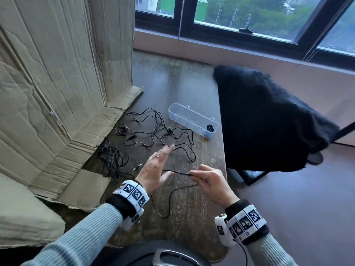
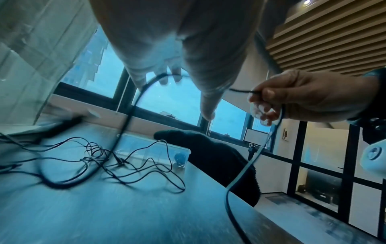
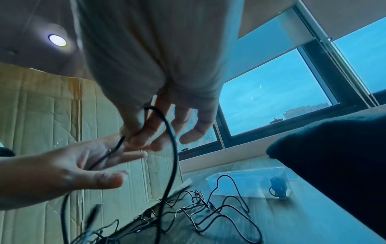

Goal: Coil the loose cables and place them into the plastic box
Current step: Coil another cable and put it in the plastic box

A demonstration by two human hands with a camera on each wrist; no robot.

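head view: right hand (image 1: 209,181) pinches black cable (image 1: 178,172); left hand (image 1: 153,169) flat, fingers straight, beside it; plastic box (image 1: 192,120) beyond.

High-rise office: wooden desk (image 1: 182,89), big windows (image 1: 249,14), slatted ceiling (image 2: 334,36)

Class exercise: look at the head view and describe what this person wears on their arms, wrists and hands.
Both arms wear light grey-blue ribbed sleeves with dark cuffs. Each wrist carries a white band printed with black square marker codes, and a small white camera unit sits beside the band. A thin black wire trails from the right unit. The left hand has a ring; the right hand is bare.
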